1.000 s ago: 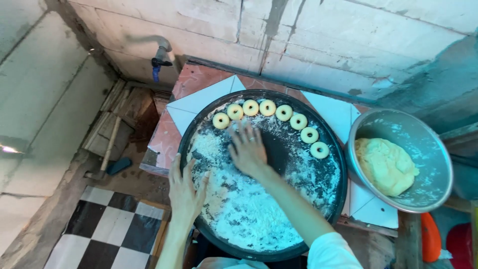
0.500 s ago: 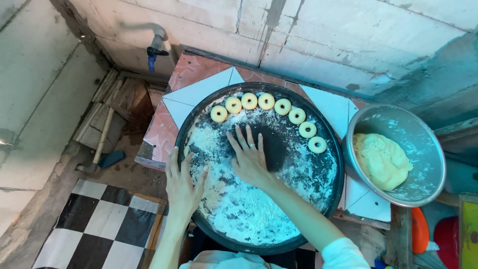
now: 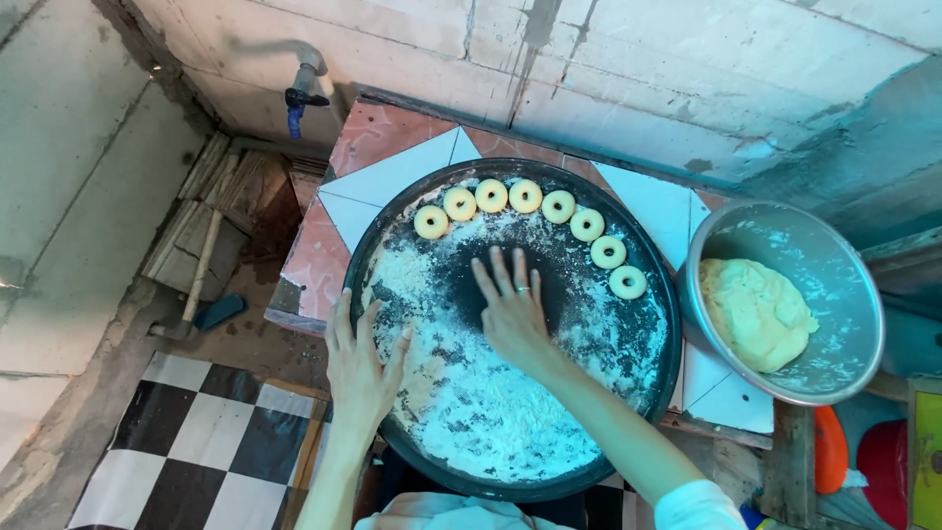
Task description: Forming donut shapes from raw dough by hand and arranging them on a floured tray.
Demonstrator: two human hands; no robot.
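A large round black tray (image 3: pixel 659 314) dusted with white flour (image 3: pixel 491 412) lies on a tiled table. Several small dough rings (image 3: pixel 525 196) sit in an arc along its far rim. My right hand (image 3: pixel 510 309) rests flat, fingers spread, on the bare dark middle of the tray, a ring on one finger. My left hand (image 3: pixel 361 368) lies open on the tray's left rim, fingers apart, holding nothing.
A metal bowl (image 3: pixel 844 294) holding a lump of pale dough (image 3: pixel 756 312) stands to the right of the tray. A wall tap (image 3: pixel 299 93) juts out at the far left. Wooden planks and a hammer (image 3: pixel 201 265) lie on the floor left; a checkered mat (image 3: pixel 196 442) is below.
My right hand has slid toward me and rightward across the tray's middle, leaving a bare dark patch. My left hand stays on the left rim.
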